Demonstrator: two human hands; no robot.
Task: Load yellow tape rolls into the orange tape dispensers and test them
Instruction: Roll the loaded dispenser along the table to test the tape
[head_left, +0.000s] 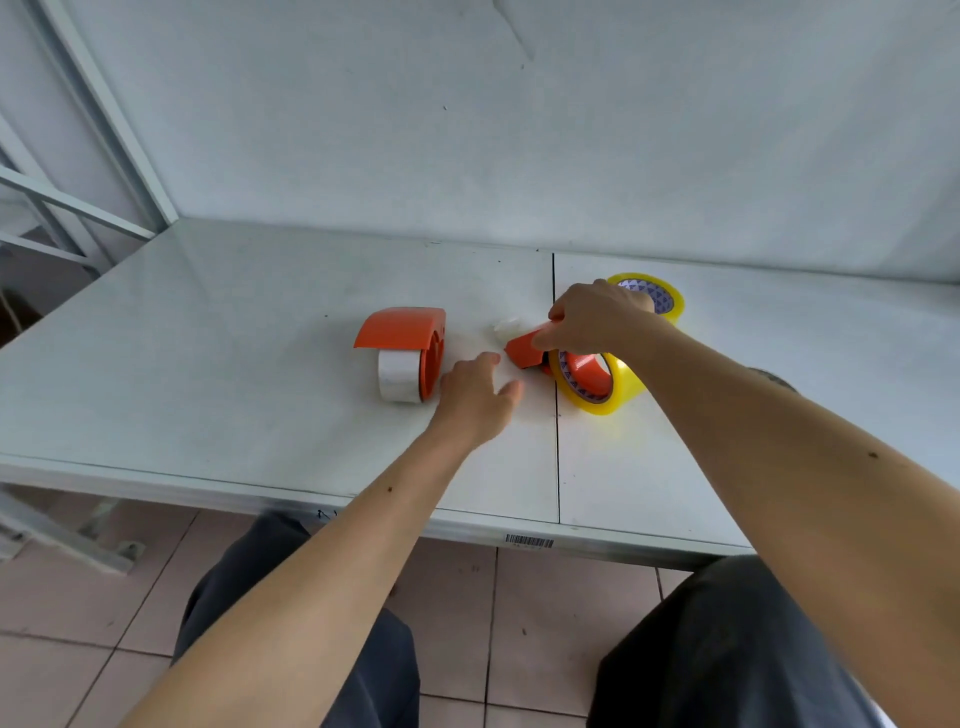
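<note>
Right hand (597, 317) is clamped down over the top of the orange plastic tape dispenser (527, 349) near table centre, fingers curled round its curved cover, prob to pin it steady while the roll seats. The wide yellow tape roll w/ printed cardboard core (597, 382) sits on that dispenser's orange hub, just below and beside the right hand, leaning a bit toward the camera; looks loaded or nearly so, can't tell if it's fully home. Left hand (480, 395) hovers low over the white tabletop (234, 338) between the two dispensers, fingers loosely spread, gripping nothing; it's near the front lip of the dispenser, prob ready to catch the tape's free end, though no free end is visible. Second yellow tape roll (670, 301) lies flat behind the right hand, partly hidden by it. Second orange dispenser (405, 338) stands off to the left, apart from both hands, carrying a pale whitish roll (399, 375). Small crumpled clear scrap (506, 328) lies between the dispensers, maybe spent tape.
</note>
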